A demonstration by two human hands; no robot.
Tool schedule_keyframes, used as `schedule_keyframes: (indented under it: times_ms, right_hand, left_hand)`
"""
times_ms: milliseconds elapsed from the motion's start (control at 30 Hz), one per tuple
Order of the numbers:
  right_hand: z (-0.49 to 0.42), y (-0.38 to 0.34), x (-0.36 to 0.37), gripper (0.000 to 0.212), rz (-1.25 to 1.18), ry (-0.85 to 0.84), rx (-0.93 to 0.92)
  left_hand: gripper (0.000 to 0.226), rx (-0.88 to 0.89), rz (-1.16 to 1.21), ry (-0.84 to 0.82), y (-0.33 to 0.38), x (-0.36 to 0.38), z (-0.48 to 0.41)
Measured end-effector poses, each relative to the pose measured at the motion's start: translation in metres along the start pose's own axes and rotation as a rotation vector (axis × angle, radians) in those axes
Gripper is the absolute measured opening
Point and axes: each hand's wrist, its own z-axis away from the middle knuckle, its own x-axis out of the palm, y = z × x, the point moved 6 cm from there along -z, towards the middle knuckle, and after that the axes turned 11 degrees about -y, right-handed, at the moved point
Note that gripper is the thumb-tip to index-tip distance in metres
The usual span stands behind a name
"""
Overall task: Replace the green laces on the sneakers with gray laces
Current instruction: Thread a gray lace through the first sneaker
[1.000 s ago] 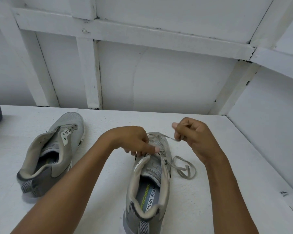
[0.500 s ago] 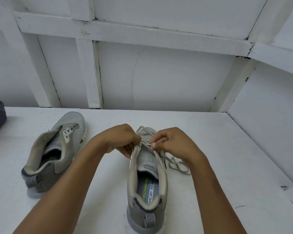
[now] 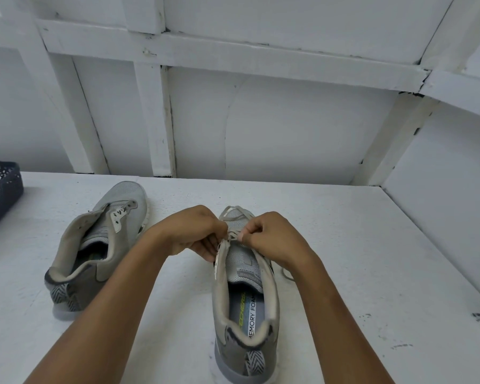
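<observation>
Gray lace [image 3: 234,236] is threaded at the near sneaker [image 3: 270,286] on a white painted surface [image 3: 358,259].
The surface is closed in by a battened white back wall [image 3: 288,128] and a side wall [image 3: 441,176] on the right. The lace is pinched in the grip of the right hand [image 3: 272,236], and the sneaker's eyelet edge is held in the curled grip of the left hand [image 3: 194,231]. An unlaced second sneaker [image 3: 103,245] lies left, a dark perforated item [image 3: 6,189] is cut off by the left edge, and bare surface is seen on the right.

2 gray sneakers [image 3: 100,245] [image 3: 243,275], 1 gray lace [image 3: 225,210], 2 hands [image 3: 194,231] [image 3: 272,239], 1 dark obj [image 3: 9,195] far left.
</observation>
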Motion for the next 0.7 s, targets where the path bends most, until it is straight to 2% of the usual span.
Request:
schedule_keyframes:
  times_ms: [67, 233, 700]
  right_hand:
    - [-0.003, 0.002, 0.001, 0.013, -0.009, -0.012, 0.007]
    - [-0.008, 0.003, 0.005, 0.028, -0.015, -0.031, 0.019]
    - [-0.005, -0.007, 0.011, 0.030, 0.062, -0.048, 0.004]
  left_hand:
    - [0.018, -0.003, -0.003, -0.003, 0.000, 0.000, 0.000]
    - [0.019, 0.000, -0.011, -0.013, 0.000, 0.000, 0.000]
    - [0.028, 0.012, -0.125, -0.074, 0.002, -0.002, 0.000]
